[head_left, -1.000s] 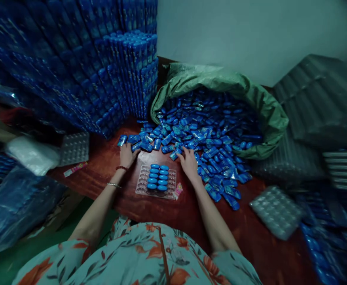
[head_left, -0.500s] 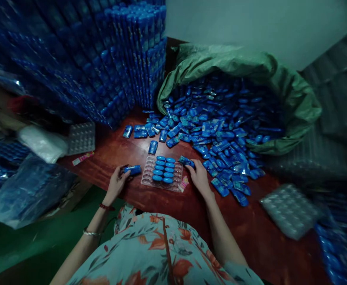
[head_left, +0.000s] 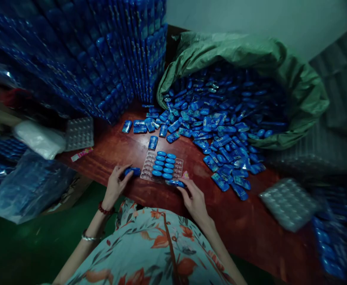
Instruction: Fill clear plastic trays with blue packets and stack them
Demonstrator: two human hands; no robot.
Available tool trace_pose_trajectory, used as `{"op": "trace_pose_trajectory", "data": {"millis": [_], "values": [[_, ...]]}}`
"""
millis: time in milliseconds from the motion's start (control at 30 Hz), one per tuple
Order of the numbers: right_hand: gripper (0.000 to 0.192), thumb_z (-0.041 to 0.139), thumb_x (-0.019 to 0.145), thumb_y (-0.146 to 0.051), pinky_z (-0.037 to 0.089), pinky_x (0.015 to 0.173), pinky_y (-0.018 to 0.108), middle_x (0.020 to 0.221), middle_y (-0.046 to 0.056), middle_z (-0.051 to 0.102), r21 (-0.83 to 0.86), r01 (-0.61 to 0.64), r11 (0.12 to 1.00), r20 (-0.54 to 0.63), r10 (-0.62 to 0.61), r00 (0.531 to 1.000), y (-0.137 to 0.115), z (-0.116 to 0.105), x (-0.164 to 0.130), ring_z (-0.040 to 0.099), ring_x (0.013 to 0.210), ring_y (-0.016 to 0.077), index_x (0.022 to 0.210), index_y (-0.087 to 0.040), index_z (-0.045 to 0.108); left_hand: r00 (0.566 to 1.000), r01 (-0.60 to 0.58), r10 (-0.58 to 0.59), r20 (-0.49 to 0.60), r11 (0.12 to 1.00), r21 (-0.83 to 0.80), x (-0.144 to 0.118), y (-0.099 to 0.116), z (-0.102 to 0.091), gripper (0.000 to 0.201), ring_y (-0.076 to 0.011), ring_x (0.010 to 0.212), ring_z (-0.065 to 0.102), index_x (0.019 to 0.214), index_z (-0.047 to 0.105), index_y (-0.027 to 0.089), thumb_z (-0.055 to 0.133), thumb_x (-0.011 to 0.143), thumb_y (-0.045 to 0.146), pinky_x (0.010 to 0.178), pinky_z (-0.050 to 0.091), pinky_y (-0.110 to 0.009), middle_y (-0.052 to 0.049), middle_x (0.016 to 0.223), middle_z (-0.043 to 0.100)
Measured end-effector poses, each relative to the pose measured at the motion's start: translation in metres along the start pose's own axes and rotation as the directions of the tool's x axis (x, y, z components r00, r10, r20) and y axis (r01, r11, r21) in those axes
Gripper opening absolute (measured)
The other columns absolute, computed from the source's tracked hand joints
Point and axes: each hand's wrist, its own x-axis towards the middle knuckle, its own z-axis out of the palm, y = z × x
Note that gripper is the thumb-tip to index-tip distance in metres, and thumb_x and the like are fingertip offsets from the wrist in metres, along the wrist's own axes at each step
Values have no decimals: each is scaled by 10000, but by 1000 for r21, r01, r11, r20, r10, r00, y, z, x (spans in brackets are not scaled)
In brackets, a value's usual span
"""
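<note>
A clear blister tray [head_left: 149, 172] lies on the red-brown table [head_left: 244, 225] in front of me, with two columns of blue oval pieces [head_left: 164, 165] seated in it. My left hand [head_left: 115, 186] holds a small blue packet [head_left: 132, 171] at the tray's left edge. At the tray's near right corner, my right hand [head_left: 194, 200] pinches another blue packet [head_left: 175, 183]. A single loose packet [head_left: 152, 142] lies just beyond the tray.
A green sack [head_left: 298, 83] lies open at the back right, spilling many blue packets [head_left: 217, 118] over the table. Stacked filled blue trays [head_left: 102, 55] form a wall at the left. Empty clear trays lie at the left [head_left: 80, 133] and right [head_left: 289, 204]. Plastic bags [head_left: 27, 186] crowd the left.
Both hands have drawn back from the packet pile to the tray, each bringing a blue packet. The right hand then moved from the tray's far right corner to its near edge.
</note>
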Motion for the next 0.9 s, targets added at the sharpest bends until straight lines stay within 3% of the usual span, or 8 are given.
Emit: {"op": "trace_pose_trajectory", "data": {"millis": [100,200,300,400,533,667,800,900], "values": [[305,426,901,-166,478,875,331,1074,105,627,-184,189,965,83,-176,981,-2,10,6,588,999,196,1190,-173,522,998,-70,69,9,996,52,-8,-6,1,368,-184,877,565,1119,614,208,579,802,391,798,486,-328,-53,953,550],[307,373,893,-88,488,795,323,964,110,627,-399,361,843,222,-294,930,-7,12,10,585,903,203,1120,-154,568,986,-165,168,-19,979,120,-16,-6,0,263,-192,945,570,1059,630,205,516,850,317,821,498,-330,-72,1041,542],[296,379,886,-71,472,726,306,890,93,607,-549,430,716,342,-277,898,-18,10,15,565,821,195,1073,-165,589,956,-284,291,-24,945,161,-22,6,-5,212,-173,932,582,1031,618,197,477,883,252,807,507,-290,-69,1031,566],[269,415,881,-78,448,742,297,856,66,589,-608,445,657,426,-203,882,-32,7,22,552,804,178,1054,-193,587,929,-363,370,-32,923,129,-25,26,-4,202,-144,876,594,1070,571,196,493,884,200,783,506,-246,-46,955,598],[289,403,879,-59,428,817,314,941,59,586,-587,432,685,485,-130,865,-44,3,31,549,901,172,1052,-218,572,868,-492,485,101,868,63,-27,45,13,240,-132,867,608,1121,529,189,416,912,154,759,510,-222,-55,953,614],[255,410,894,-83,430,839,331,957,52,587,-525,400,751,516,-93,852,-45,-1,36,552,941,174,1031,-221,575,799,-597,567,200,789,145,-22,44,33,290,-137,877,605,1151,528,182,338,935,147,740,515,-228,-85,1007,603],[285,410,909,-109,433,835,339,955,63,609,-511,435,741,468,-184,864,-33,0,34,561,900,180,1136,-202,555,735,-678,648,200,699,225,-13,41,39,306,-125,799,581,1156,518,178,300,945,143,694,507,-231,-65,941,598],[271,411,922,-150,434,778,313,891,69,628,-511,474,717,381,-306,872,-20,5,30,561,818,178,1142,-162,568,691,-723,666,280,632,280,-5,46,40,279,-140,758,555,1089,551,155,311,945,158,677,492,-255,-63,880,595]]}}
